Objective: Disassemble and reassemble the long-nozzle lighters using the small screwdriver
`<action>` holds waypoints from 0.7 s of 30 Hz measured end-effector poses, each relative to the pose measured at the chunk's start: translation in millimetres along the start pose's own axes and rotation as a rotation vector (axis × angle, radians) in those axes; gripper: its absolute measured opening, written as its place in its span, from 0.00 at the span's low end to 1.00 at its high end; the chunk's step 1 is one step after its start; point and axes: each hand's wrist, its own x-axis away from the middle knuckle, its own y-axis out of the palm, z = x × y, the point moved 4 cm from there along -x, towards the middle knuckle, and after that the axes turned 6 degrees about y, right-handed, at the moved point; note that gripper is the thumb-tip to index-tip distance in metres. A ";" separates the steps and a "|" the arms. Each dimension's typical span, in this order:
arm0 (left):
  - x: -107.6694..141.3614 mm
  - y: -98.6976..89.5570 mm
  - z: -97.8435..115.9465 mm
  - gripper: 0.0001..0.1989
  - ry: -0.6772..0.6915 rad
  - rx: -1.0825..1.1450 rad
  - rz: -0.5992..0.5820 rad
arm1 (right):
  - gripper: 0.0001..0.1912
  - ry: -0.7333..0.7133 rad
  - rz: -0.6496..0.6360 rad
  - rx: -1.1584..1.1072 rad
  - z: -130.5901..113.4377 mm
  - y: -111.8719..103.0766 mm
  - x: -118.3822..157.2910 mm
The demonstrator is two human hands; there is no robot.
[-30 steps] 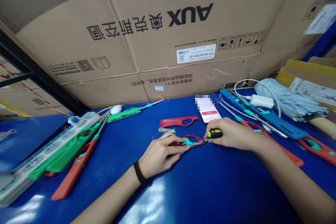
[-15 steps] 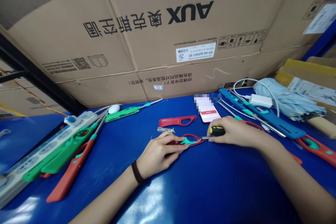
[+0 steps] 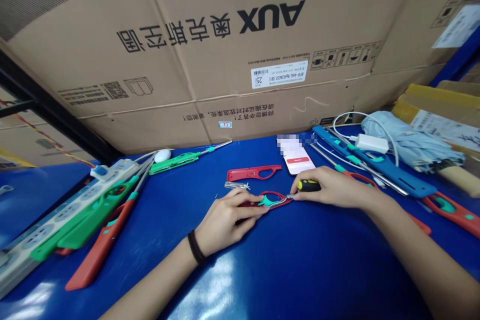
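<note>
My left hand (image 3: 234, 214) presses an opened red lighter shell (image 3: 278, 204) to the table, its fingers closed over the handle end. Inside the shell's loop lies a green trigger (image 3: 267, 201) with thin wires beside it. My right hand (image 3: 325, 187) is closed around a screwdriver with a yellow and black handle (image 3: 309, 185). Its fingertips meet a short metal piece (image 3: 290, 196) at the shell's narrow end; whether that is the lighter's tube I cannot tell. Behind my hands lie the other red shell half (image 3: 254, 173) and a clear fuel tank (image 3: 237, 185).
A phone (image 3: 299, 162) lies beyond my right hand. On the left are a power strip (image 3: 48, 227), green lighters (image 3: 88, 215) and a red lighter (image 3: 103, 245). Blue (image 3: 393, 170) and red lighters, a white charger (image 3: 372, 143) and a folded umbrella (image 3: 405, 142) fill the right. A large carton (image 3: 210, 75) stands behind.
My right hand has shifted slightly left with the screwdriver, its fingertips now closer to the red shell's end. My left hand stays where it was.
</note>
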 end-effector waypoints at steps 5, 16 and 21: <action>-0.4 -0.3 -0.7 0.14 0.005 0.011 0.000 | 0.11 -0.039 0.019 -0.050 -3.0 -1.9 -1.8; -0.2 -9.9 -10.0 0.13 0.062 0.080 -0.016 | 0.11 -0.026 -0.040 -0.049 -12.4 12.0 -8.5; 1.1 -9.3 -12.5 0.13 0.042 0.118 -0.033 | 0.17 0.086 -0.199 -0.094 -6.2 7.4 -21.6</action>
